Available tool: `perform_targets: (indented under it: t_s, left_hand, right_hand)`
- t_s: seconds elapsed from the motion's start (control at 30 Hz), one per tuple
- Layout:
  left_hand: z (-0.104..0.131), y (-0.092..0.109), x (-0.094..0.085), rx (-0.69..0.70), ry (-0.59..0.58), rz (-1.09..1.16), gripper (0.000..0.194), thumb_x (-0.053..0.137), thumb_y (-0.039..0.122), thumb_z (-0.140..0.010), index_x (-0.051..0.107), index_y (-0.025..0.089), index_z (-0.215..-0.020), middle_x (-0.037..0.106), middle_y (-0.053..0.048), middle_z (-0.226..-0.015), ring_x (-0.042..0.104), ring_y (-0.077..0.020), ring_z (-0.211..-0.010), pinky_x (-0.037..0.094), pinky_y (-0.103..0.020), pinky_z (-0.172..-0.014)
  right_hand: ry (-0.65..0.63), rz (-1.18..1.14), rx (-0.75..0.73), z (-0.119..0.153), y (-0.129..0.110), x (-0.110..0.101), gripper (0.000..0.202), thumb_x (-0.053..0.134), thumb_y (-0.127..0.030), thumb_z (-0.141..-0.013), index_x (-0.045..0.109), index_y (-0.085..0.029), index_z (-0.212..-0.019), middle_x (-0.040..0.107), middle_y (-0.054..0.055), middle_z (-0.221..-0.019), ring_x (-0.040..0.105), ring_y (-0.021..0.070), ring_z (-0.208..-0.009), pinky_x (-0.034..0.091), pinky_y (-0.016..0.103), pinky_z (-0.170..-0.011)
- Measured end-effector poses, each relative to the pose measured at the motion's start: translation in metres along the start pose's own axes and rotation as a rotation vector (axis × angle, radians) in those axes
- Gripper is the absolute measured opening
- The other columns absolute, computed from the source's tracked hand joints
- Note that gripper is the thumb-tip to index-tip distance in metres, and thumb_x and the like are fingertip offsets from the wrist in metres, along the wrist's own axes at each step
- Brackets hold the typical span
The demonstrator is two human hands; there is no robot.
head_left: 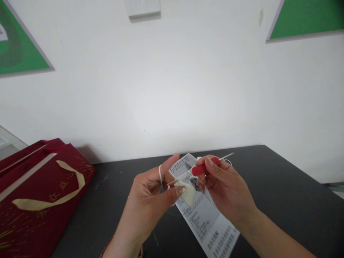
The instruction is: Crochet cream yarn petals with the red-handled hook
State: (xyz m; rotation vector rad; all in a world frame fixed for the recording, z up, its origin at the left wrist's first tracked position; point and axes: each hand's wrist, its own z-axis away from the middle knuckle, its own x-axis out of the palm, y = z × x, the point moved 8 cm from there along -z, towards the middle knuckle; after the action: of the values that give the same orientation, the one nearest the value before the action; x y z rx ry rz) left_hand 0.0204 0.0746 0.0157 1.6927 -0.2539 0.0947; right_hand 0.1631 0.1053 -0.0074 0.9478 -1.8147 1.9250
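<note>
In the head view, my right hand (224,182) is closed round the red grip of a crochet hook (200,169), whose thin metal shaft points left. Between the thumb and fingers of my left hand (152,193) is a small cream crocheted piece (189,193). The hook's tip lies at the upper edge of this piece. White yarn (160,175) loops around a raised finger of my left hand. Beneath both hands lies a printed paper sheet (208,229) with a diagram and text, partly covered by them.
Dark red gift bags (45,200) with a cream ribbon handle lie at the left. The black table (113,193) meets a white wall (161,89) at the back. Green framed panels (309,19) hang on the wall at both upper corners.
</note>
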Motion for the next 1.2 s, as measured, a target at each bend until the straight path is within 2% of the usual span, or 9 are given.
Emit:
perform_targets:
  t_s: [0.23, 0.43, 0.7, 0.93, 1.1, 1.2]
  left_hand:
    - [0.003, 0.001, 0.002, -0.008, -0.034, -0.019, 0.045, 0.079, 0.012, -0.074, 0.076, 0.039, -0.110, 0.060, 0.005, -0.067, 0.048, -0.0104, -0.060, 0.040, -0.022, -0.058]
    - [0.006, 0.005, 0.006, 0.023, -0.068, -0.063, 0.044, 0.074, 0.013, -0.078, 0.074, 0.041, -0.112, 0.060, 0.006, -0.068, 0.048, -0.0094, -0.061, 0.040, -0.020, -0.058]
    - [0.009, 0.012, 0.003, 0.059, -0.039, -0.147, 0.046, 0.075, 0.013, -0.077, 0.074, 0.042, -0.112, 0.067, 0.004, -0.070, 0.048, -0.0108, -0.061, 0.042, -0.022, -0.059]
    - [0.007, 0.015, 0.001, 0.109, 0.001, -0.186, 0.047, 0.074, 0.011, -0.076, 0.074, 0.040, -0.113, 0.062, 0.004, -0.066, 0.046, -0.0104, -0.056, 0.037, -0.022, -0.050]
    - [0.008, 0.019, 0.003, 0.141, 0.012, -0.221, 0.045, 0.073, 0.012, -0.078, 0.074, 0.044, -0.110, 0.064, 0.007, -0.069, 0.046, -0.0081, -0.055, 0.043, -0.021, -0.058]
    - [0.011, 0.022, 0.002, 0.193, 0.069, -0.294, 0.047, 0.072, 0.011, -0.078, 0.074, 0.044, -0.111, 0.063, 0.008, -0.067, 0.049, -0.0080, -0.056, 0.046, -0.021, -0.064]
  right_hand:
    - [-0.116, 0.121, -0.063, -0.004, -0.013, 0.002, 0.020, 0.074, -0.036, -0.080, 0.074, -0.019, -0.071, 0.064, 0.001, -0.055, 0.053, 0.0118, -0.051, 0.041, 0.024, -0.051]
    - [-0.150, 0.250, -0.223, 0.001, -0.035, 0.004, 0.017, 0.073, -0.033, -0.082, 0.076, -0.020, -0.072, 0.066, 0.002, -0.060, 0.054, 0.0148, -0.054, 0.040, 0.029, -0.055]
    - [-0.177, 0.395, -0.464, 0.014, -0.061, 0.007, 0.013, 0.072, -0.030, -0.084, 0.080, -0.024, -0.075, 0.071, 0.004, -0.063, 0.058, 0.0168, -0.055, 0.043, 0.030, -0.050]
    - [-0.242, 0.564, -0.587, 0.034, -0.066, 0.015, 0.014, 0.064, -0.028, -0.091, 0.078, -0.024, -0.089, 0.072, 0.005, -0.074, 0.058, 0.0172, -0.065, 0.046, 0.032, -0.056]
    - [-0.249, 0.739, -0.660, 0.048, -0.068, 0.020, 0.014, 0.060, -0.026, -0.094, 0.074, -0.027, -0.098, 0.070, 0.003, -0.075, 0.059, 0.0170, -0.067, 0.047, 0.032, -0.059]
    - [-0.279, 0.894, -0.733, 0.059, -0.070, 0.030, 0.019, 0.061, -0.019, -0.091, 0.071, -0.029, -0.104, 0.071, 0.003, -0.078, 0.062, 0.0177, -0.068, 0.050, 0.033, -0.060]
